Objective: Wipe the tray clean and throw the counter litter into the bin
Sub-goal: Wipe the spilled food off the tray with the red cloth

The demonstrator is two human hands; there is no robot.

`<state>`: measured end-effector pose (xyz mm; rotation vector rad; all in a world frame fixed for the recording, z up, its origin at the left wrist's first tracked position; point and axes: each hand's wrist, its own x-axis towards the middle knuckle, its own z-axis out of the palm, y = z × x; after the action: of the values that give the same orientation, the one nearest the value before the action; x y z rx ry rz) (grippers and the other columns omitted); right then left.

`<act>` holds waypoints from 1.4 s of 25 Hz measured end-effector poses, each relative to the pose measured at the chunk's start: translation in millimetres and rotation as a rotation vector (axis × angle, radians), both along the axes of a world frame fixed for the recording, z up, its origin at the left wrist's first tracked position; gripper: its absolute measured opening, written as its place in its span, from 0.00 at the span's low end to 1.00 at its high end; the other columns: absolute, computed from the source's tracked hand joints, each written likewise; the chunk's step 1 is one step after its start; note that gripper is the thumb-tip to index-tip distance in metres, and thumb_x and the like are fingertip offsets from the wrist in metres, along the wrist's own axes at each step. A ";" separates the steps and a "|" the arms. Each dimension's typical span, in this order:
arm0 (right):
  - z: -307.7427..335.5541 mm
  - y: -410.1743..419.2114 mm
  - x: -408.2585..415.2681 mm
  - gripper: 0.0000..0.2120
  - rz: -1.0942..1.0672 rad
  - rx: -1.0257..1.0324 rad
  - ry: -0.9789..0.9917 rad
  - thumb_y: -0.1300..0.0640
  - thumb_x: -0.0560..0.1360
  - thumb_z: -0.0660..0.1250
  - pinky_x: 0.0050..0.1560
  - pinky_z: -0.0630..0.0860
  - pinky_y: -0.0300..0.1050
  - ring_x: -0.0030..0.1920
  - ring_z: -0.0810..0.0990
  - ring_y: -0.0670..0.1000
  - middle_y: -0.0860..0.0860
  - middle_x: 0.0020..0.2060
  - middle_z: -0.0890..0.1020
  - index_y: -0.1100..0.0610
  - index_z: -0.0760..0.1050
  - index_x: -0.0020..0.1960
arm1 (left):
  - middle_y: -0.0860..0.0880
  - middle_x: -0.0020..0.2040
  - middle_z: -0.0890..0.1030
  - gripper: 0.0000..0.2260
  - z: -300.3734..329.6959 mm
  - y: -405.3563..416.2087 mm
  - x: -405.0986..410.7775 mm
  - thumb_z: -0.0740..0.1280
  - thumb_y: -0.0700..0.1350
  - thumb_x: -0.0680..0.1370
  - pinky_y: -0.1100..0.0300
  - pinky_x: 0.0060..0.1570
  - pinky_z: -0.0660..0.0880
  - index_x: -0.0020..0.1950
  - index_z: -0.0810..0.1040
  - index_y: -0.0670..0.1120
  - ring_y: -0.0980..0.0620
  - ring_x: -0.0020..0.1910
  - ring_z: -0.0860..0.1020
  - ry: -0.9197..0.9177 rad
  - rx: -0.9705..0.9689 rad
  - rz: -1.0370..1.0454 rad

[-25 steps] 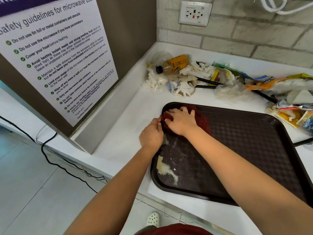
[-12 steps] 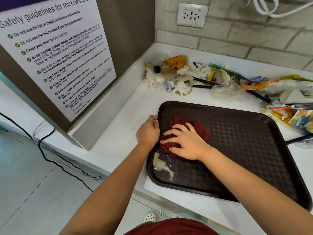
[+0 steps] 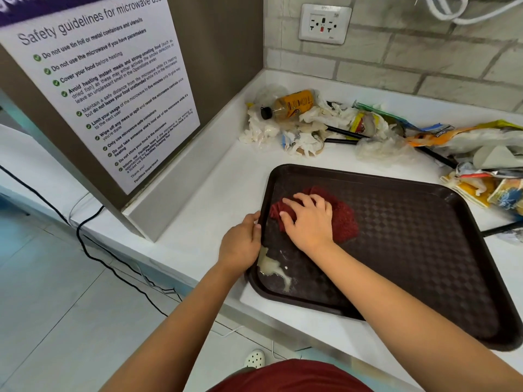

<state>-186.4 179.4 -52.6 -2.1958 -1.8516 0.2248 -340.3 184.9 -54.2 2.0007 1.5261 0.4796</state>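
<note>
From the head view, the step in hand is wiping the tray (image 3: 410, 250): the right hand (image 3: 308, 222) presses a crumpled red cloth (image 3: 343, 219) flat onto the tray's left part, fingers spread and fairly straight over it rather than clenched. The left hand (image 3: 242, 244) grips the tray's left rim, fingers curled over the edge, steadying it on the white worktop (image 3: 215, 199). Just nearer the person than the cloth hand, beside the left hand's wrist, a pale creamy spill (image 3: 273, 268) sits in the tray's near-left corner, so the next move likely calls for drawing the cloth toward the body across it. The tray is dark brown with a checkered texture, smeared near the spill. Beyond both hands, along the wall, lies the litter (image 3: 325, 123): a bottle (image 3: 291, 104), crumpled tissues and wrappers, not yet binned.
</note>
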 end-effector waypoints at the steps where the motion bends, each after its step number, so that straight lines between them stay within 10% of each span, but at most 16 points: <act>1: 3.1 3.6 0.2 0.19 0.019 -0.035 -0.024 0.44 0.78 0.55 0.69 0.52 0.53 0.69 0.59 0.55 0.45 0.69 0.67 0.43 0.68 0.68 | 0.44 0.56 0.81 0.17 -0.2 0.1 0.5 0.52 0.46 0.82 0.59 0.48 0.69 0.70 0.66 0.47 0.44 0.54 0.78 -0.009 0.002 0.018; 12: 22.0 -34.6 14.5 0.11 0.650 -0.233 0.146 0.48 0.72 0.67 0.73 0.42 0.51 0.70 0.57 0.46 0.37 0.63 0.72 0.41 0.80 0.54 | 0.47 0.52 0.82 0.15 -4.9 7.4 4.6 0.53 0.47 0.82 0.57 0.48 0.72 0.66 0.71 0.50 0.45 0.51 0.79 -0.048 0.030 0.140; 20: 13.8 -25.1 5.1 0.17 0.135 -0.105 -0.042 0.40 0.77 0.55 0.61 0.59 0.52 0.67 0.60 0.54 0.40 0.67 0.68 0.40 0.71 0.64 | 0.48 0.53 0.82 0.15 -4.3 5.0 5.6 0.54 0.48 0.82 0.59 0.50 0.72 0.66 0.72 0.50 0.47 0.52 0.78 -0.102 -0.001 0.156; 28: 24.8 -45.1 -0.2 0.12 0.629 -0.279 0.077 0.43 0.75 0.63 0.64 0.50 0.49 0.69 0.55 0.48 0.37 0.66 0.67 0.39 0.78 0.56 | 0.47 0.50 0.83 0.14 -5.3 7.6 4.4 0.55 0.48 0.81 0.55 0.50 0.74 0.65 0.73 0.50 0.47 0.50 0.79 -0.100 -0.017 0.167; 35: 11.3 -48.5 -1.3 0.15 0.525 -0.103 -0.049 0.40 0.76 0.58 0.59 0.59 0.53 0.67 0.60 0.52 0.42 0.66 0.68 0.39 0.74 0.61 | 0.46 0.62 0.78 0.18 -0.2 -2.8 -5.4 0.53 0.46 0.82 0.55 0.57 0.72 0.71 0.67 0.51 0.46 0.60 0.76 -0.053 -0.058 0.060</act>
<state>-187.7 130.9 -41.3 -1.7396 -2.4638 0.3734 -345.7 182.1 -54.4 1.8880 1.5539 0.5030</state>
